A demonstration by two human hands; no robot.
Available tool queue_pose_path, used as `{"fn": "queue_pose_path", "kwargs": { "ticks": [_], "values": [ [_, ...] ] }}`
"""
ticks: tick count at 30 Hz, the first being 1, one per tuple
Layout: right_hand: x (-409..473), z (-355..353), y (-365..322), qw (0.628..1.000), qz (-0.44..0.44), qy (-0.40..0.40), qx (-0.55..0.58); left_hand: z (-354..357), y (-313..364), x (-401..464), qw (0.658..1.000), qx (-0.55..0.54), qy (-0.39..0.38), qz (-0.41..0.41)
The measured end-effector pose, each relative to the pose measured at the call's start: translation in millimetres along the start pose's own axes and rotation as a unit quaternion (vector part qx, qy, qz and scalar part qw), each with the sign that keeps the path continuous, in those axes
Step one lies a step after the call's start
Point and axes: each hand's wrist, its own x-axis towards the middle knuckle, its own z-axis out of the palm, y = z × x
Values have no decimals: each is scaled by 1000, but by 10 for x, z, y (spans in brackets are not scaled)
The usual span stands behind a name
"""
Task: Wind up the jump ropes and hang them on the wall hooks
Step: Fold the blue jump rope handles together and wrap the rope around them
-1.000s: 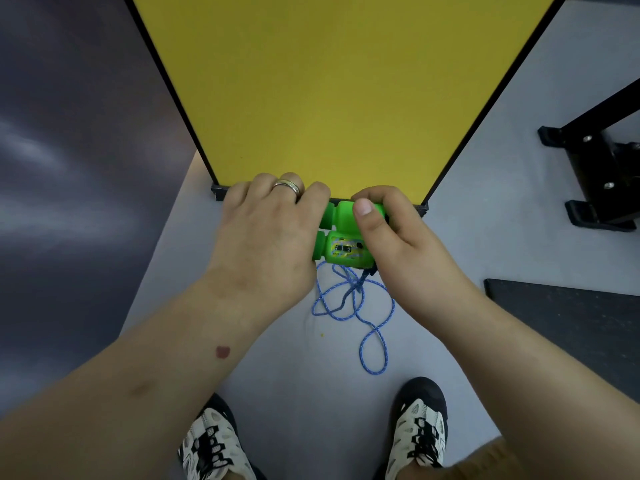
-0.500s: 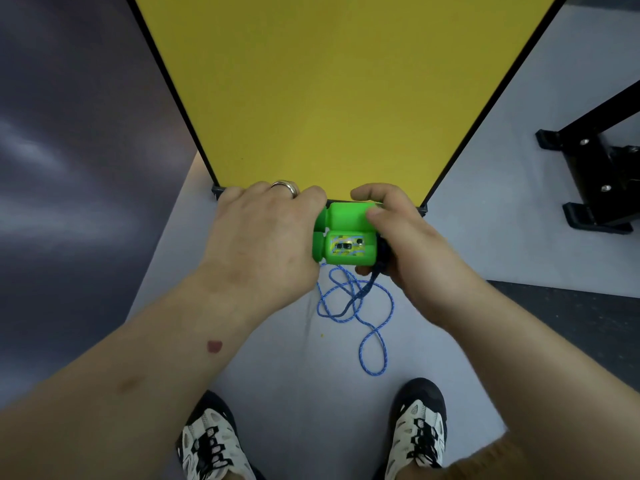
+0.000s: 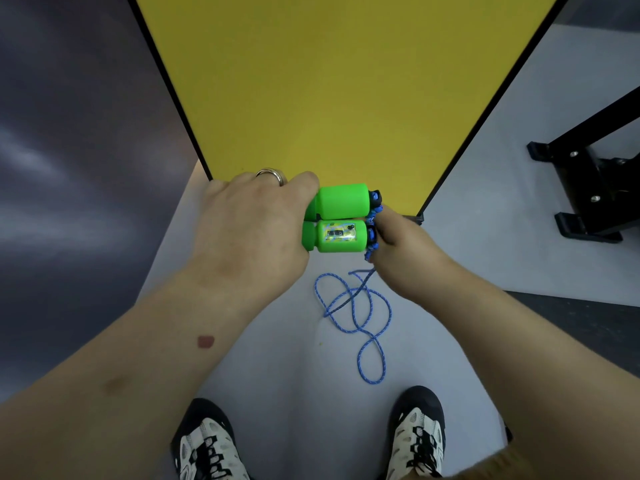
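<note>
I held the two green handles [image 3: 334,218] side by side in my left hand [image 3: 254,233], fingers curled round their far ends, so that together they made one thick spool for the blue rope [image 3: 356,313] to wrap on. My right hand [image 3: 401,247] was closed on the rope just at the handles' near ends, where a few blue turns already bunched against the green; I pinched it there to keep the wrap tight and guide the next turn. The rest of the rope hung down and lay in loose loops on the floor [image 3: 277,375] between my shoes [image 3: 417,434], so I judged most of the winding was not yet done. I stood close to the yellow panel [image 3: 329,81]; no hooks showed in this view.
</note>
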Motion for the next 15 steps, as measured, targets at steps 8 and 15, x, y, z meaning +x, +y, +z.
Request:
{"fn": "queue_pose_path", "kwargs": {
  "ticks": [8, 15],
  "values": [
    [-172, 302, -123, 967, 19, -95, -237, 72, -117, -13, 997, 3, -70, -35],
    [-194, -99, -190, 970, 95, 24, 220, 31, -92, -16, 997, -8, -79, -12]
  ]
}}
